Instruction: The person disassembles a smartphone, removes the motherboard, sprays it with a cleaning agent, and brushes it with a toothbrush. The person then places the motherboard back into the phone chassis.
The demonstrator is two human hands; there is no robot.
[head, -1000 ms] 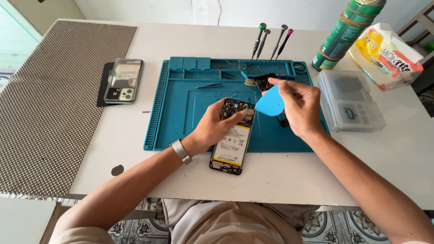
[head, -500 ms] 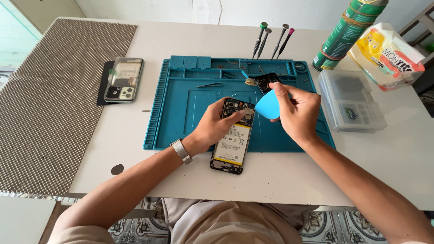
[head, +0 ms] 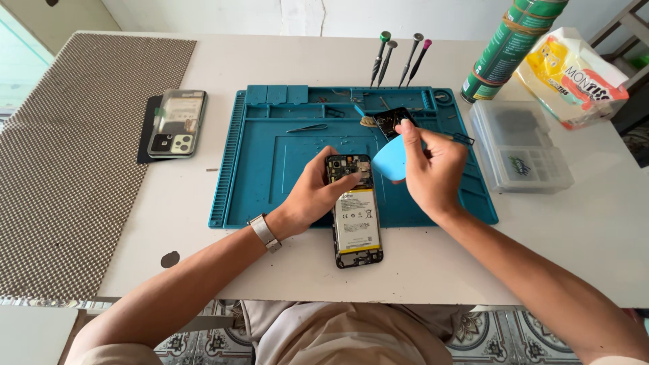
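Observation:
An opened phone [head: 355, 220] with its back off lies at the front edge of the teal repair mat [head: 270, 176], its battery and circuit board exposed. My left hand [head: 318, 189] grips the phone's upper left side, thumb on the board area. My right hand [head: 433, 169] holds a light blue triangular pry pick [head: 391, 161] just right of the phone's top end. A small black part [head: 392, 122] lies on the mat just beyond my right fingers.
Three screwdrivers [head: 399, 57] lie behind the mat. Tweezers [head: 305, 128] rest on the mat. A phone back cover [head: 177, 123] sits left of the mat. A clear parts box [head: 520, 145], a green can [head: 507, 47] and a yellow-white packet [head: 574, 74] stand at the right.
My right hand with the blue pick has moved slightly down and left toward the phone's top end. My left hand stays on the phone.

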